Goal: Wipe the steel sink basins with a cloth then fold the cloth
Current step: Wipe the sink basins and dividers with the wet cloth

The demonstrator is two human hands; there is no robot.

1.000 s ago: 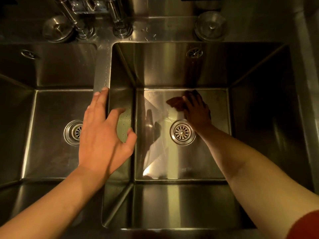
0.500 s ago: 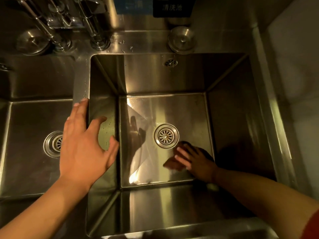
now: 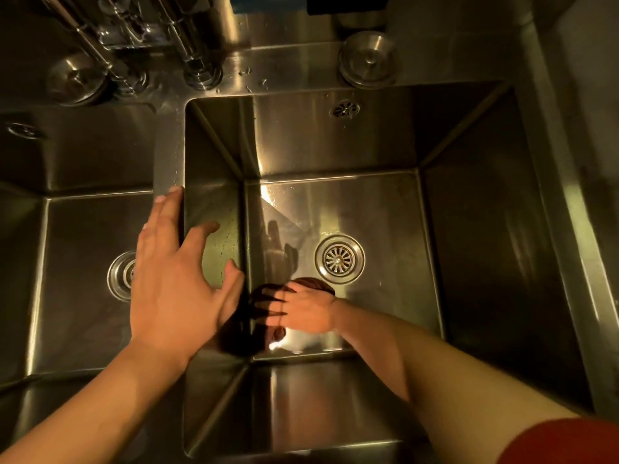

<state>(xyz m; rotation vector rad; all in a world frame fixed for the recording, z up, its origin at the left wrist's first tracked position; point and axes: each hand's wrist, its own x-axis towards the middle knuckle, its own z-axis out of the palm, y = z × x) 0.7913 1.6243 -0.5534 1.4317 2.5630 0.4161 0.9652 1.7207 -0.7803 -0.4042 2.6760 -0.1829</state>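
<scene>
The right hand [image 3: 306, 309] is pressed flat on a dark brownish cloth [image 3: 318, 284] on the floor of the right shiny steel basin [image 3: 385, 212], beside the round drain [image 3: 339, 259]. The left hand [image 3: 174, 279] is spread open, empty, on the steel divider [image 3: 167, 155]. Corners should be wiped slowly, with firm pressing.

We are counting two steel basins [image 3: 469, 229] [image 3: 67, 262], two floor drains [image 3: 339, 259] [image 3: 121, 275], two round strainer lids [image 3: 368, 58] [image 3: 75, 78] at twelve and ten o'clock, two overflow grilles [image 3: 345, 109] [image 3: 23, 130], two hands [image 3: 174, 289] [image 3: 306, 309], one dark cloth [image 3: 318, 283].
</scene>
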